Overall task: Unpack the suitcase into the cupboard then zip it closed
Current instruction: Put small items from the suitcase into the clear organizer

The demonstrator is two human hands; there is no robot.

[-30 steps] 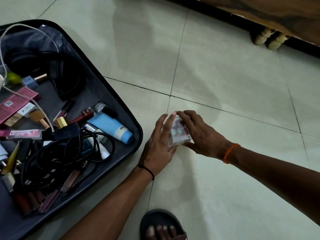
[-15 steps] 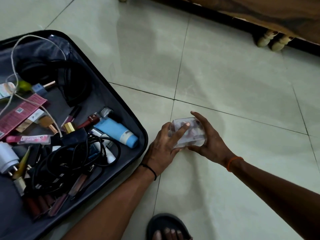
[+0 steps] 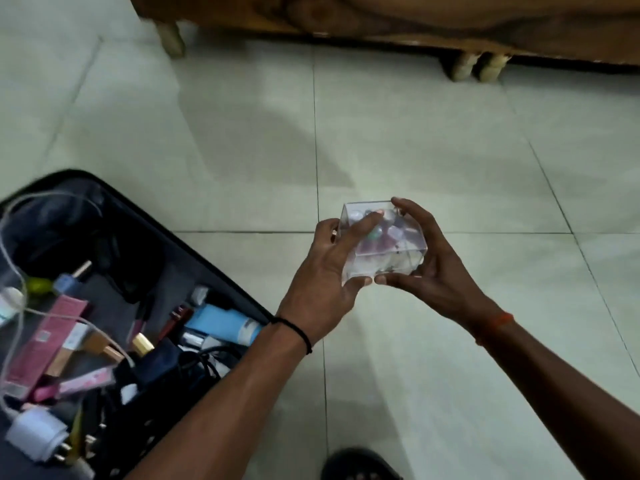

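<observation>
A small clear plastic box [image 3: 398, 252] with little coloured pieces inside is held above the tiled floor between both hands. My left hand [image 3: 329, 271] grips its left side, fingers across the top. My right hand [image 3: 429, 268] cups its right side and underside. The open black suitcase [image 3: 180, 244] lies on the floor at the lower left. It holds a blue tube [image 3: 225, 323], a pink carton [image 3: 45, 344], lipsticks, black cables [image 3: 194, 365], a white cable, a white plug [image 3: 34, 434] and black headphones [image 3: 114, 258].
A wooden piece of furniture [image 3: 415, 19] on short pale legs [image 3: 474, 65] runs along the top of the view. Pale floor tiles [image 3: 433, 150] stretch between it and the suitcase. My sandalled foot [image 3: 360, 467] shows at the bottom edge.
Both hands have lifted the clear box off the floor and turned it upward. My view has tilted up, showing more of the wooden furniture.
</observation>
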